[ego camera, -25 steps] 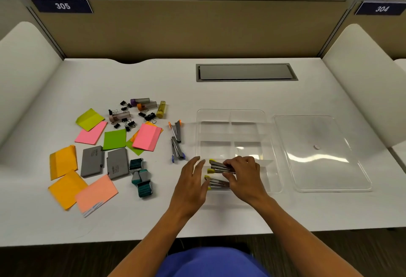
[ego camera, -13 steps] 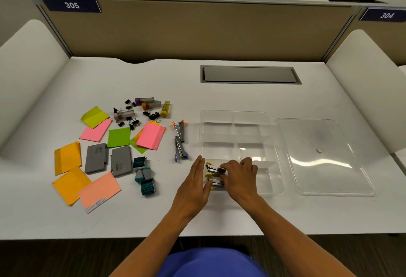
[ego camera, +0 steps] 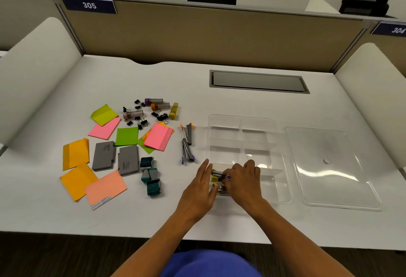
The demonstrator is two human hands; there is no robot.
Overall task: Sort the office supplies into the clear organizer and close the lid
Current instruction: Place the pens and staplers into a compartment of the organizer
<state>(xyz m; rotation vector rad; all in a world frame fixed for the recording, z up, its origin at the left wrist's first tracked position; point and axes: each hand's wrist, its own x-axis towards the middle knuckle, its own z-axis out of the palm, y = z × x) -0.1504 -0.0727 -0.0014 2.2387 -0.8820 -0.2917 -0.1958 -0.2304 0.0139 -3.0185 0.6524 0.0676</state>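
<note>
Sticky notes (ego camera: 103, 127), grey cases (ego camera: 104, 156) and binder clips (ego camera: 140, 120) lie loose toward the tabletop's (ego camera: 153, 79) left edge. Near the front edge, the left hand (ego camera: 198, 185), fingers flat and together, rests against the clear organizer's (ego camera: 241, 123) front-left corner. The right hand (ego camera: 242, 180) covers yellow-tipped staplers (ego camera: 217, 178) in that compartment; its grip is hidden. The lid (ego camera: 329, 167) lies just right, off.

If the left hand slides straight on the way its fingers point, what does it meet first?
Probably the purple-tipped staple remover, just beyond the left hand; the organizer's left wall lies close alongside. Depth is unclear.
</note>
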